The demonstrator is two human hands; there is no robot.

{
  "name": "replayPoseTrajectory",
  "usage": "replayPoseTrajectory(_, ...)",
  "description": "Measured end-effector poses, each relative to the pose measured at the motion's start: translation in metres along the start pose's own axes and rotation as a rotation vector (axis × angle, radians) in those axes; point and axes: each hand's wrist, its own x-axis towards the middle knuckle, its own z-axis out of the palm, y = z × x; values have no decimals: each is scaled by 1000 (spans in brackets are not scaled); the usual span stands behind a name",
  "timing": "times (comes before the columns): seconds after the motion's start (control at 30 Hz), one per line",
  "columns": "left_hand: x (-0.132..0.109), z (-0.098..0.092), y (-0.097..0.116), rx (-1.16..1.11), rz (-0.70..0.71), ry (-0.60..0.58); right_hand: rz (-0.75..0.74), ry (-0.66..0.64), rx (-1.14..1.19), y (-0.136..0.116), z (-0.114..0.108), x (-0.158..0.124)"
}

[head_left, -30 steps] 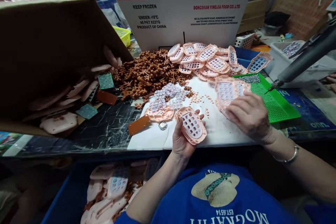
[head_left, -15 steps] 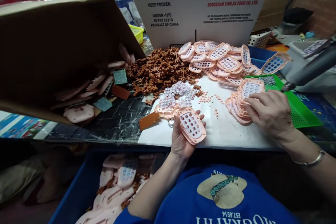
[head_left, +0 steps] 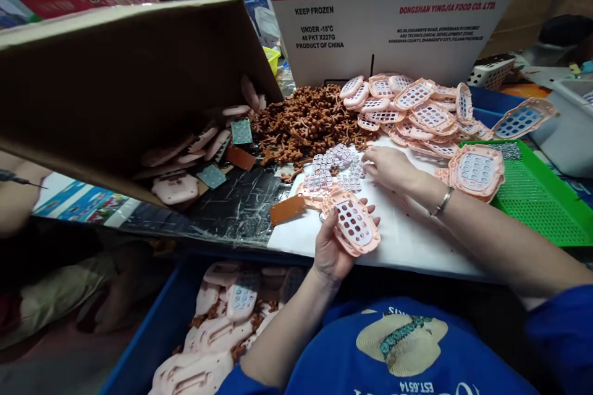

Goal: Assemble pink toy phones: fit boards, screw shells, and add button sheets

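In my left hand (head_left: 334, 253) lies a pink plastic casing half (head_left: 354, 222) with a white inner panel full of rounded holes, its inside facing up. The fingers are wrapped behind it and the thumb rests on its left edge. My right hand (head_left: 391, 168) reaches over the white work surface, fingers bent a little and apart, at the right edge of a heap of white keypad pieces (head_left: 340, 163). Its fingertips are partly hidden; I see nothing held. To its right stands a stack of pink casings (head_left: 477, 173) with white keypads set in.
Brown wire-like parts (head_left: 315, 120) and more pink casings (head_left: 417, 111) are heaped at the back. A green tray (head_left: 551, 197) holds screws. An open cardboard box (head_left: 152, 74) lies left; below is a blue bin (head_left: 148, 321). Another person's arm (head_left: 18, 191) shows far left.
My right hand has moved left from the stack of casings to the keypad pieces. The left hand still holds the casing half. The view has shifted left.
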Motion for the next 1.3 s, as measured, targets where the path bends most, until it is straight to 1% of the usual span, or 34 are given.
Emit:
replayPoseTrajectory(0.1,0,-3,1,-6,-10,-40,8,-9,7,-5,8,27)
replayPoseTrajectory(0.2,1,-6,0,-13,-28,-83,58,-8,-16,-2,8,47)
replayPoseTrajectory(0.33,1,-10,0,-4,-56,-114,194,-2,-68,18,2,69)
replayPoseTrajectory(0.43,1,-12,0,-7,-69,-124,284,-66,-85,35,2,79)
replayPoseTrajectory(0.5,1,-11,1,-13,-64,-116,296,-120,-79,41,4,82)
replayPoseTrajectory(0.57,1,-10,1,-13,-69,-113,272,-139,-67,41,6,81)
replayPoseTrajectory(0.7,2,-9,1,-11,-68,-110,223,-111,-48,30,10,77)
replayPoseTrajectory(0.83,1,-8,1,-12,-51,-101,235,-108,-54,26,11,77)
replayPoseTrajectory(1.03,1,-8,-1,1,-38,-103,295,-94,-90,42,3,79)
replayPoseTrajectory(1.13,2,-9,-1,16,-43,-118,294,-51,-98,48,3,78)
replayPoseTrajectory(1.3,3,-9,-1,12,-37,-128,251,76,-103,50,9,83)
